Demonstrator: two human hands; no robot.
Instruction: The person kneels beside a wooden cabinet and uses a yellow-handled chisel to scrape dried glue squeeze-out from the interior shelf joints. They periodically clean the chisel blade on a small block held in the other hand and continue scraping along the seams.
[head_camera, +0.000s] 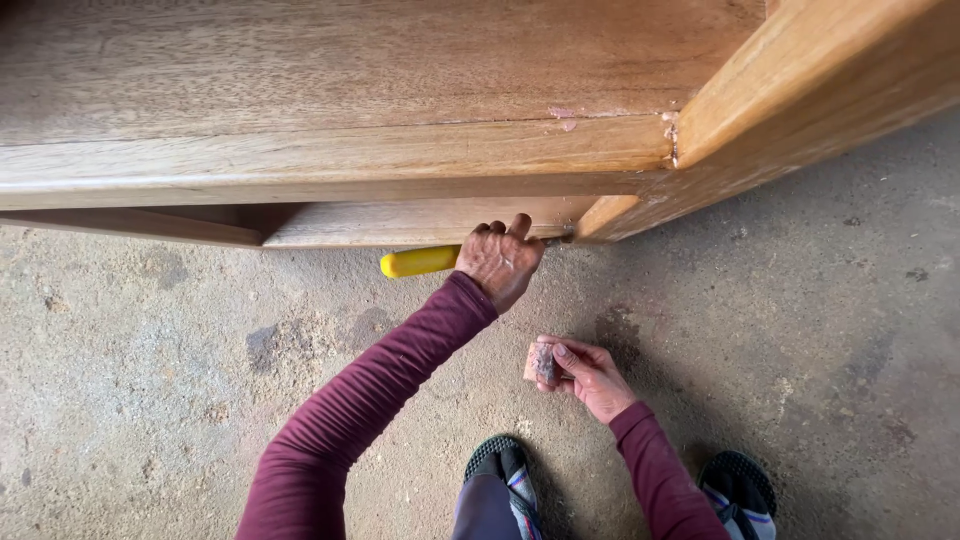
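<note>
Nearest, above the sandalled feet (505, 470) on the dusty concrete floor (150, 400), the right hand (590, 375) pinches a small pinkish block (541, 362) between thumb and fingers. Farther, the left hand (500, 260) has its fingers curled around a yellow-handled tool (420, 261), set against the underside of the wooden furniture frame (400, 160).

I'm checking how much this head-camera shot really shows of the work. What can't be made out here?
- Working end of the yellow-handled tool: hidden by the left hand and the wooden frame.
- Underside of the frame: in shadow, out of sight.
- Small pinkish block: partly covered by the right hand, so its material is unclear.
- Frame's full extent: cut off by the top, left and right edges.
- Feet: cut off at the bottom edge.
</note>
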